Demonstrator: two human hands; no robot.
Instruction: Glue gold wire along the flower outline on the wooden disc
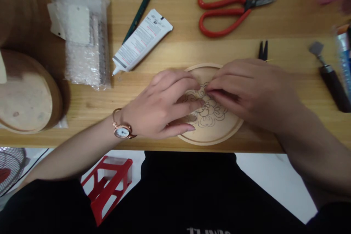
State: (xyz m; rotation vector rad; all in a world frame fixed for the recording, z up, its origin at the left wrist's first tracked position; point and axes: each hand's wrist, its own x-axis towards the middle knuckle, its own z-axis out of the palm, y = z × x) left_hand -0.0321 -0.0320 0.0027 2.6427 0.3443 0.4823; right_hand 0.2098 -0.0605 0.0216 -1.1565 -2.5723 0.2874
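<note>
A round wooden disc with a raised rim lies near the table's front edge. Drawn on it in dark lines is a flower. Over the disc's left part, my left hand rests with fingers apart, the index fingertip touching the flower's middle. My right hand comes in from the right, thumb and forefinger pinched together at the flower's upper petals. Whatever is in that pinch is too small or hidden to make out. Two black pointed prongs stick out from behind my right hand; the rest of that tool is covered.
Beyond the disc lie a white glue-like tube, a dark green pencil and red-handled scissors. At left are a bubble-wrapped pack and a round wooden piece. A dark-handled scraper lies right. Below stands a red stool.
</note>
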